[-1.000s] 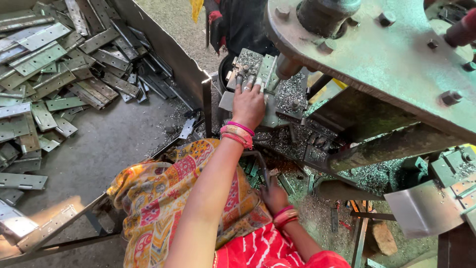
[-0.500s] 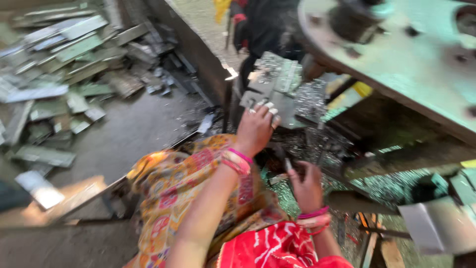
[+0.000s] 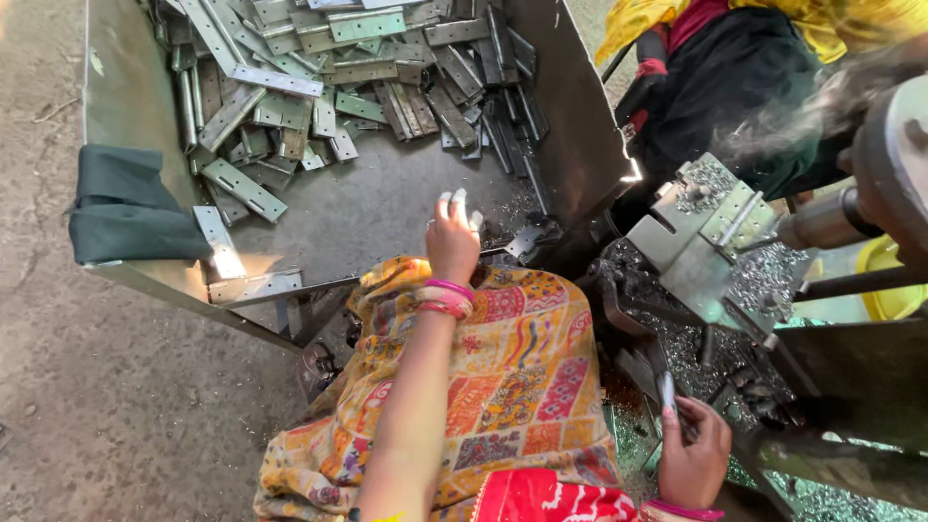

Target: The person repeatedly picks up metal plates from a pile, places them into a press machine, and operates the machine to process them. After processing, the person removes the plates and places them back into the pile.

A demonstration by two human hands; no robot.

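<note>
My left hand (image 3: 454, 240), with pink bangles at the wrist and white-wrapped fingertips, reaches over the near edge of a metal bin (image 3: 580, 145). Its fingers are spread and I see nothing in them. The bin holds several flat perforated metal plates (image 3: 329, 87) piled at its far side. My right hand (image 3: 691, 454) is low by my knee, closed around a thin metal rod (image 3: 667, 391) that points up. A steel jig (image 3: 701, 237) covered in shavings sits on the machine between the two hands. My lap is draped in patterned orange cloth (image 3: 503, 387).
Another person in yellow and black clothing (image 3: 735, 87) sits behind the machine at top right. A folded dark green cloth (image 3: 126, 203) hangs on the bin's left rim. Metal shavings (image 3: 773, 280) litter the machine bed. A yellow container (image 3: 889, 280) stands at the right.
My left hand left the jig and swung left over the bin's edge. My right hand dropped lower with the rod. The view turned left toward the bin.
</note>
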